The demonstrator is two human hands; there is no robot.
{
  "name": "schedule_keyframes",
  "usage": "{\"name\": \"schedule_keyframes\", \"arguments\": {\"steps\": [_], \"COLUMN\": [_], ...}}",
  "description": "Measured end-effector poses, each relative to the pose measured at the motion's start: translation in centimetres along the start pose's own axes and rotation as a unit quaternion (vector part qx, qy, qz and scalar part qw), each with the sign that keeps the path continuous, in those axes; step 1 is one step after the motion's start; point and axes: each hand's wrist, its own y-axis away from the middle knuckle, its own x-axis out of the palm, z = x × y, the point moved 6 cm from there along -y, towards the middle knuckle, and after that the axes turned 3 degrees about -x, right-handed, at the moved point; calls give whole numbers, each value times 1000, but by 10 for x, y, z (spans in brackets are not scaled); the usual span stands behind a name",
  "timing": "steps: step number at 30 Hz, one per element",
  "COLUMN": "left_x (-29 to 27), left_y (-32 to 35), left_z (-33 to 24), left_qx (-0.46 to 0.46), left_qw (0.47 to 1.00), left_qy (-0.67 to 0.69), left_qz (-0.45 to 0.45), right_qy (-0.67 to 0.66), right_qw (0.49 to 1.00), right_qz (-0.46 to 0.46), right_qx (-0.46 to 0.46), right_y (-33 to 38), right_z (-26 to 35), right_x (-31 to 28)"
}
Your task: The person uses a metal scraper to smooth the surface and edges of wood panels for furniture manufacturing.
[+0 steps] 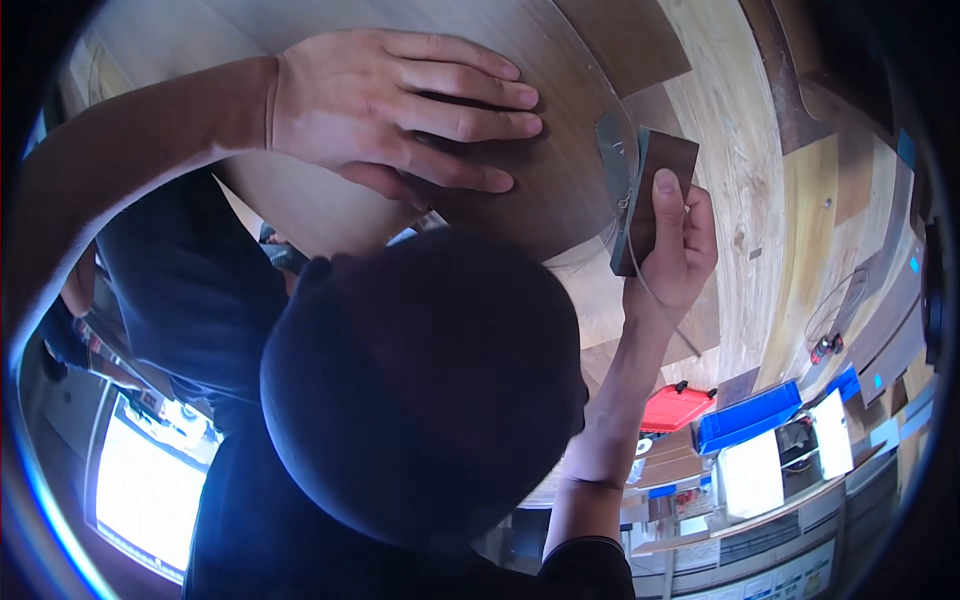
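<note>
My left hand lies palm down with its fingers stretched out on a smooth brown wooden panel, whose right edge looks curved in this view. On the right, my right hand grips a small dark brown rectangular block, with the thumb pressed on its face. A grey-green layer shows along the block's left side. The block stands upright at the panel's right edge; whether it touches the edge, I cannot tell. A thin wire or cord hangs in front of the block and my right hand.
A dark rounded cap hides the lower middle. Wood-grain boards of several tones cover the right side. A red bin and a blue bin are at lower right. Dark clothing shows at left, above a bright screen.
</note>
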Motion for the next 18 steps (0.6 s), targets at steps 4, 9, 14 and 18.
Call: {"name": "schedule_keyframes", "arguments": {"steps": [4,9,14,18], "left_x": [0,3,7,11], "left_y": [-2,-2,3,-2], "left_z": [1,1,-2,-2], "left_qx": [0,-1,-13,-20], "left_qw": [1000,999,999,997], "left_qy": [2,-18,4,29], "left_qz": [-26,-38,-43,-66], "right_qy": [37,38,44,48], "right_qw": [999,999,999,998], "right_qz": [16,19,32,32], "right_qx": [-19,16,-2,-1], "right_y": [2,9,-6,-13], "right_z": [2,-3,10,15], "right_x": [-6,-12,1,-2]}}
